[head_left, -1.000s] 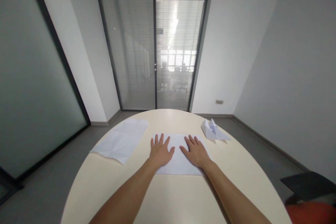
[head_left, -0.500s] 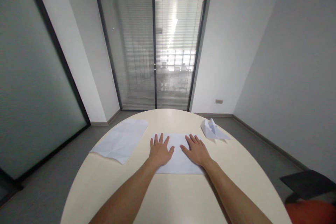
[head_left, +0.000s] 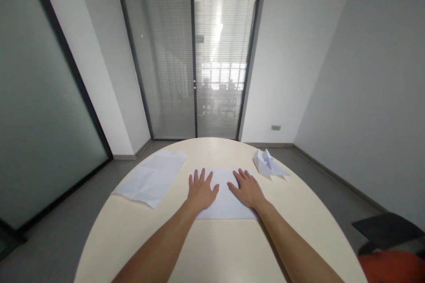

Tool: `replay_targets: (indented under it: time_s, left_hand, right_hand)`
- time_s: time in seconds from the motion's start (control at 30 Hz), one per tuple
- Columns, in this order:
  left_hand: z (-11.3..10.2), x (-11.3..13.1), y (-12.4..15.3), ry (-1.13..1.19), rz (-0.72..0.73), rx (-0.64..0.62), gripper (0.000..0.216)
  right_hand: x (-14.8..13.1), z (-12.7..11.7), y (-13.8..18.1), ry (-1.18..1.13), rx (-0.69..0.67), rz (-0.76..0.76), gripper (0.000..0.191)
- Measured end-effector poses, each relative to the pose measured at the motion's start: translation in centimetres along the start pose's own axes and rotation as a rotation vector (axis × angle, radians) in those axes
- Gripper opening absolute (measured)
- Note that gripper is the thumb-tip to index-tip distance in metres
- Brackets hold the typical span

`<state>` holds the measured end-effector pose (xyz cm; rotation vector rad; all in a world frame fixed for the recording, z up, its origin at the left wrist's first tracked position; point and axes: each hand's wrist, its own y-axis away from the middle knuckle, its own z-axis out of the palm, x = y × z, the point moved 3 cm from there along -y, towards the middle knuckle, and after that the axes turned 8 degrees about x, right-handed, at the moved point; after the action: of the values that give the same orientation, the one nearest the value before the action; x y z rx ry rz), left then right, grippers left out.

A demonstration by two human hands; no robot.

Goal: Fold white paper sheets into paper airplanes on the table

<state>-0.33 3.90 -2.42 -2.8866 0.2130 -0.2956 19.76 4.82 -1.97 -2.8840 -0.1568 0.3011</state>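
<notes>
A white sheet of paper (head_left: 224, 208) lies flat on the round cream table (head_left: 229, 252), straight in front of me. My left hand (head_left: 201, 192) rests palm down over its left side, fingers spread. Over the right side lies my right hand (head_left: 247, 189), also palm down with the thumb held apart. Both hands cover parts of the sheet's side edges, and neither grips anything. Just beyond my right hand sits a folded white paper shape (head_left: 267, 164) with raised points.
A larger creased white sheet (head_left: 149, 180) lies at the table's left edge. A chair with a black part (head_left: 388, 230) and a red seat (head_left: 393, 265) stands at the lower right. Past the table is a glass door with blinds (head_left: 172, 70).
The whole view has shifted very slightly. My hands and the papers keep their places on the table.
</notes>
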Motion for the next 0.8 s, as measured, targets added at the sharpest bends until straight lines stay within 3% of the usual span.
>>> replay_targets:
  time_s: [0.4,0.67,0.8]
  left_hand:
    - [-0.2,0.1,-0.1,0.003,0.070,-0.021,0.068]
    - [-0.1,-0.2,-0.1,-0.029,-0.026,0.011,0.064]
    - [0.0,-0.5,-0.3,-0.044,-0.069,0.063,0.063]
  right_hand:
    - [0.0,0.0,-0.2,-0.008,0.024,0.002,0.076]
    - [-0.6,-2.1,-0.3,-0.070,0.194,-0.130,0.050]
    - [-2.0,-1.9,0.8,-0.149,0.119,-0.184,0.059]
